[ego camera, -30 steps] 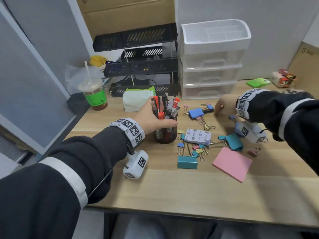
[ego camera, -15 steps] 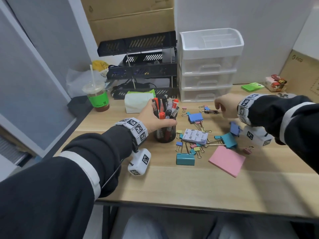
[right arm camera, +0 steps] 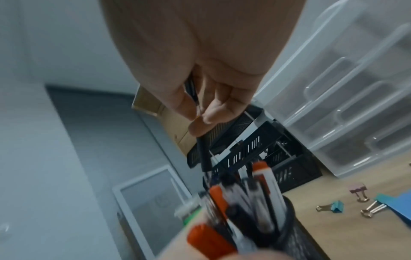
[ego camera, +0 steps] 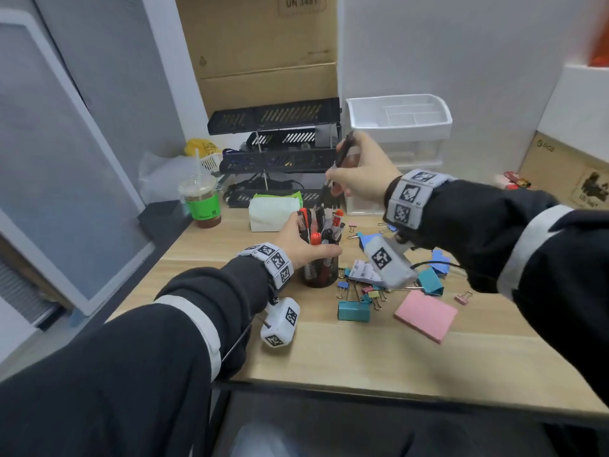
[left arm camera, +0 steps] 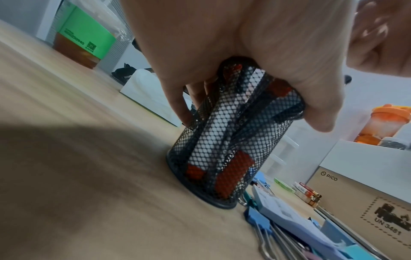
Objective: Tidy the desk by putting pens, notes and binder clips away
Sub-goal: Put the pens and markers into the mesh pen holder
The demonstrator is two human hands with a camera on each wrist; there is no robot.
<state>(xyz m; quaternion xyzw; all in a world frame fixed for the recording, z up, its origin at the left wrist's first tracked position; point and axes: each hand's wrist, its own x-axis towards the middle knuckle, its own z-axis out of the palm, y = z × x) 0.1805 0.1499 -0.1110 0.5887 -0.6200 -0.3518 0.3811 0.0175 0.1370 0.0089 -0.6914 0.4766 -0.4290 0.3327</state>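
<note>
A black pen (ego camera: 341,159) is pinched in the right hand (ego camera: 364,173), fingers closed on its barrel, its long axis tilted steeply with the tip down. The mesh cup (ego camera: 319,268) stands directly below that grip on the desk (ego camera: 329,357), clasped at the rim by the left hand (ego camera: 301,244). The drop is judged nearly straight down.

- Left hand (ego camera: 298,242): at 9 o'clock of the pen cup (ego camera: 319,272), palm against its wall, thumb and fingers (left arm camera: 175,105) curled round the rim.
- Left forearm: dark sleeve, extended from the 7 o'clock corner of the head view.
- Right hand (ego camera: 364,173): raised above the cup at 12 o'clock, thumb and fingertips (right arm camera: 213,114) pinching a black pen (ego camera: 339,159), tip pointing down.
- Right forearm: dark sleeve, entering from 3 o'clock.
</note>
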